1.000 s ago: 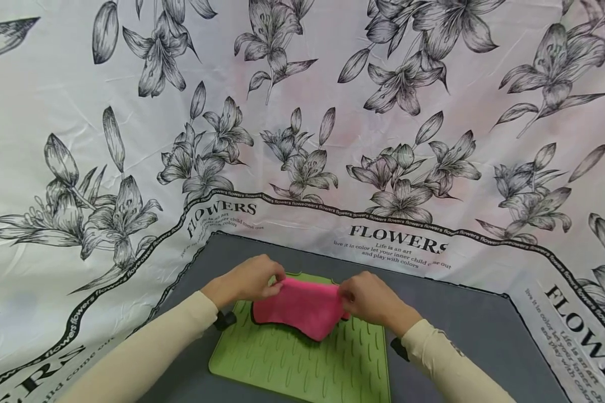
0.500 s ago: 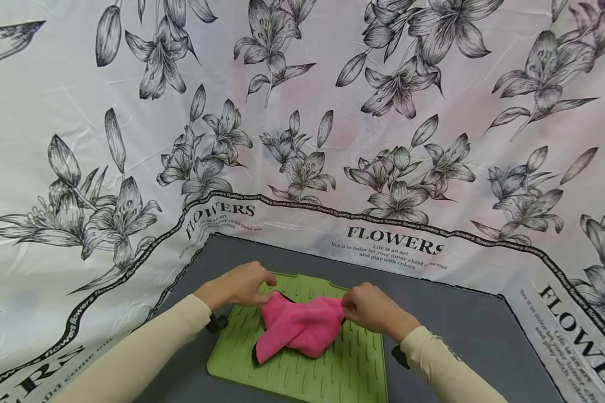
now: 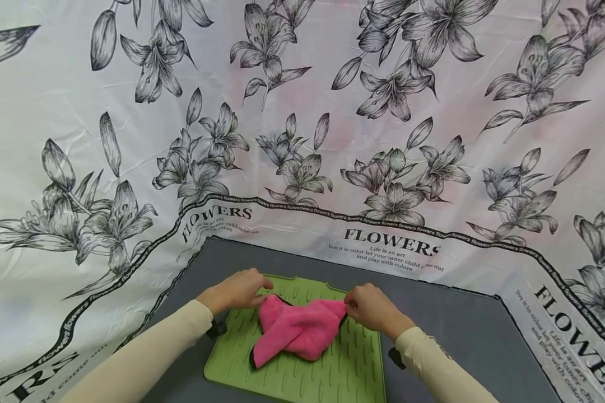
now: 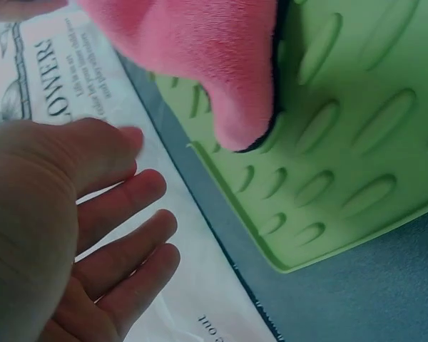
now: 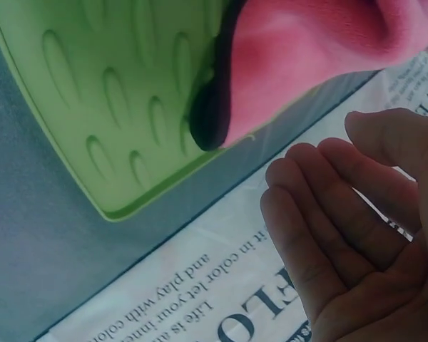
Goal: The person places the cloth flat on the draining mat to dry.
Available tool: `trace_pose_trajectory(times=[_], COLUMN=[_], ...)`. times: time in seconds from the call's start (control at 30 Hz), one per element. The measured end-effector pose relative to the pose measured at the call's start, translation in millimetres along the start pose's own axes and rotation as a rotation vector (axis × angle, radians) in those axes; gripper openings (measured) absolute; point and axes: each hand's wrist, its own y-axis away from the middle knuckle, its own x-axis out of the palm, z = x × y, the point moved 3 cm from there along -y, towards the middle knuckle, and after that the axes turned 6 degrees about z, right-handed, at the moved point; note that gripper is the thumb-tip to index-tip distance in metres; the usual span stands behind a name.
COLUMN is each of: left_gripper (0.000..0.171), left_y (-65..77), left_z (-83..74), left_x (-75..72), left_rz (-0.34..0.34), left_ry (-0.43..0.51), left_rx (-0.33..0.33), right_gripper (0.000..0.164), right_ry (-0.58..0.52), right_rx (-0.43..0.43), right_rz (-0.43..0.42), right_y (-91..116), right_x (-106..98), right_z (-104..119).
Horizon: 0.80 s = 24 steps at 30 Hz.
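Note:
A pink cloth [image 3: 302, 330] with black edging lies bunched on a green mat [image 3: 252, 375] that has raised oval ridges. One narrow end of the cloth points toward the near left. My left hand [image 3: 238, 290] is just beside the cloth's left end; the left wrist view shows its fingers loosely bent, apart from the cloth [image 4: 232, 78], holding nothing. At the cloth's right end is my right hand [image 3: 375, 308]. In the right wrist view this hand [image 5: 364, 228] has relaxed fingers with nothing between them, and a gap separates it from the cloth [image 5: 292, 78].
The mat rests on a dark grey table [image 3: 433, 336]. White fabric printed with flowers and lettering [image 3: 388, 246] hangs around the table's back and sides. Each wrist wears a dark strap with a small black device below a cream sleeve [image 3: 438, 364].
A second ago both hands held the cloth's upper edge stretched between them. It has since dropped into a crumpled heap, and both hands have let go. The last half second shows little movement.

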Motion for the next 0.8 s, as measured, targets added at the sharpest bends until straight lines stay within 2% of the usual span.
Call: trace_pose_trajectory(times=[0.2, 0.4, 0.5, 0.67, 0.73, 0.8], left_gripper=[0.024, 0.020, 0.015, 0.012, 0.015, 0.016], left_y=[-6.6, -14.3, -17.5, -22.4, -23.8, -24.9], left_z=[3.4, 5.8, 5.5, 3.4, 2.1, 1.3], left_x=[14.4, 30.5, 36.8, 44.4, 47.1, 50.1], left_rz=[0.011, -0.015, -0.044, -0.087, -0.086, -0.070], left_ry=[0.004, -0.035, -0.058, -0.057, -0.051, -0.048], left_rx=[0.007, 0.007, -0.008, -0.033, -0.036, -0.046], right_gripper=[0.032, 0.034, 0.033, 0.017, 0.014, 0.023], right_ry=[-0.026, -0.018, 0.005, -0.002, 0.000, 0.012], right_rx=[0.024, 0.063, 0.123, 0.227, 0.245, 0.260], right_rz=[-0.030, -0.102, -0.150, -0.216, -0.216, -0.189], right_y=[-4, -11, -16, -24, -26, -27], right_x=[9, 22, 30, 42, 46, 50], right_z=[-5, -13, -19, -28, -29, -30])
